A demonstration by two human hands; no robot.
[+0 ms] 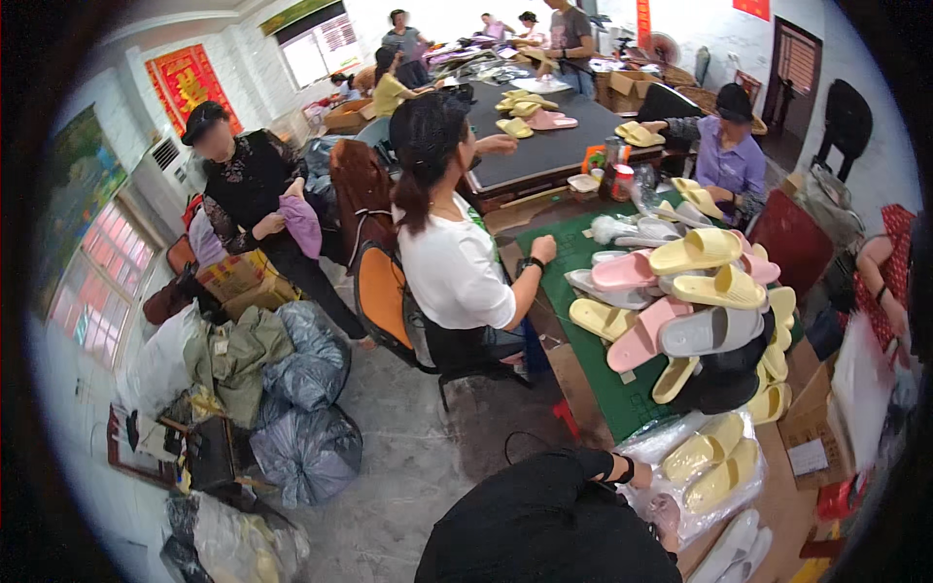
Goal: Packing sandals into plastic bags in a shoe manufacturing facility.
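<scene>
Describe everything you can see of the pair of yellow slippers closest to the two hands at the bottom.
The pair of yellow slippers looks smooth, like moulded foam or plastic, each with a broad strap. They lie side by side, slanting toward the upper right, with clear plastic around them; whether they are inside it is unclear. The slipper pile is beyond them. The left hand and right hand are beside the plastic.

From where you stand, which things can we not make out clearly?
In the head view:
Right hand: whether it grips the clear bag, too small and blurred.
Pale grey slides: near ends, cut by lower edge.
Black item: its kind, partly covered by grey slide.
Grey plastic bag: contents, hidden by its plastic.
</scene>
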